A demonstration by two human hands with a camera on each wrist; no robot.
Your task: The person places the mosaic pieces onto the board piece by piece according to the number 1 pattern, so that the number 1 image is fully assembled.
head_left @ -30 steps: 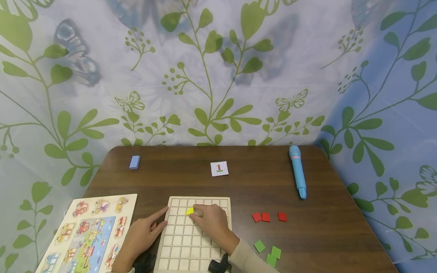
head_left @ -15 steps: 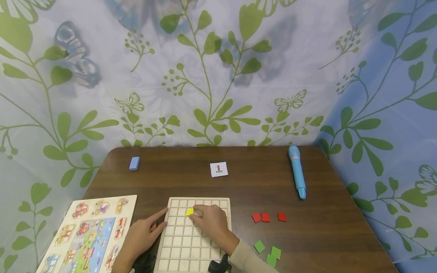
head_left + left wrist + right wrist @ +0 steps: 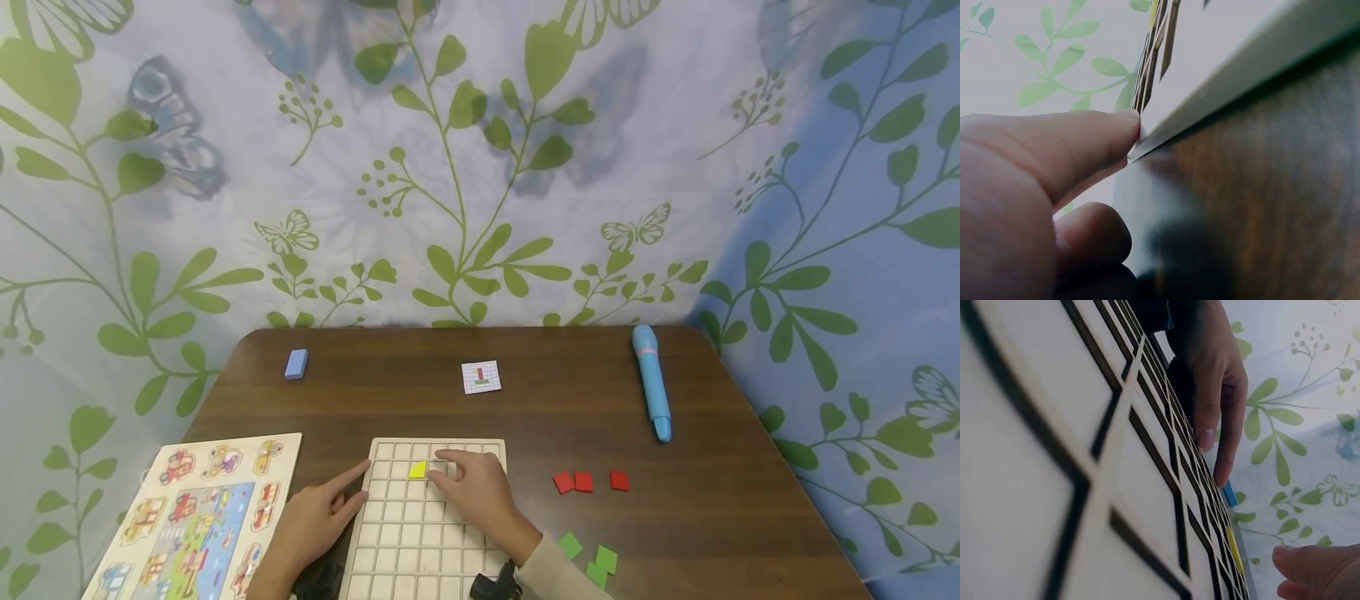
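Note:
A yellow square tile lies in one cell near the top of the pale wooden grid board. Just right of it, my right hand hovers over the board, index finger and thumb spread apart with nothing between them. In the right wrist view a gap shows between those fingertips and the yellow tile. My left hand is at the board's left side, its straight index finger touching the edge. The left wrist view shows that fingertip against the board's side, with the thumb lower down.
Several red tiles and green tiles lie right of the board. A small card with a coloured grid pattern sits behind it. A vehicle puzzle board is at left, a blue block back left, a blue microphone back right.
My right hand has let go of the yellow tile and drawn slightly right. The tile stays in its cell. The left hand keeps its place, and the head view has tilted up slightly.

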